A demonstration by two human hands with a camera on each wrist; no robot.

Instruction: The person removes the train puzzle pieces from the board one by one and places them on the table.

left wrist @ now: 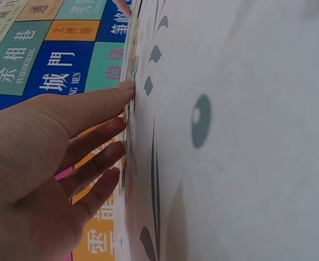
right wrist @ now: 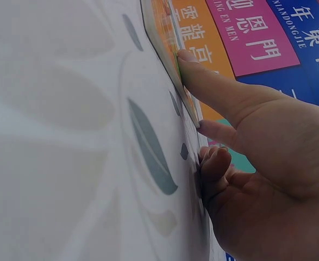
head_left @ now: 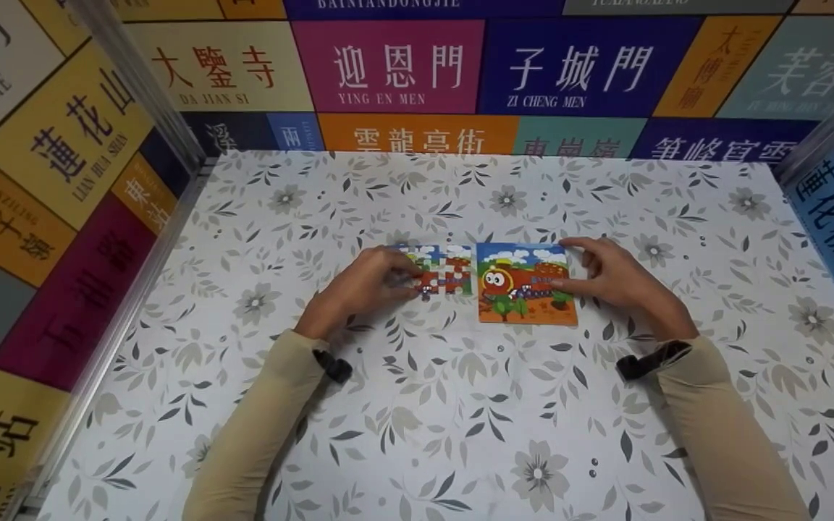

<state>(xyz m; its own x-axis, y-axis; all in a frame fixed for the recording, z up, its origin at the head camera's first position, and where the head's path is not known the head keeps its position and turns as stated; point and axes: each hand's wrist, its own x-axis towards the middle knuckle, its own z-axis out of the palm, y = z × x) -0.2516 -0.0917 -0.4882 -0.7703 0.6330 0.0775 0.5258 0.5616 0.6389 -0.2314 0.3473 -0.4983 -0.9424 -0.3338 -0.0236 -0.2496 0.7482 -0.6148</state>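
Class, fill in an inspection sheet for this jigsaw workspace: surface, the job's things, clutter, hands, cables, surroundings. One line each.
Surface: table under a white cloth printed with grey leaves and flowers.
Job's things: assembled jigsaw pieces lie flat, just left of the train picture card.
Clutter: nothing seen.
Hands: left hand rests straight fingers on the jigsaw pieces; right hand touches the card's right edge with thumb and forefinger.
Cables: nothing seen; dark wrist straps on both sleeves.
Surroundings: walls of coloured panels with Chinese place names on three sides.
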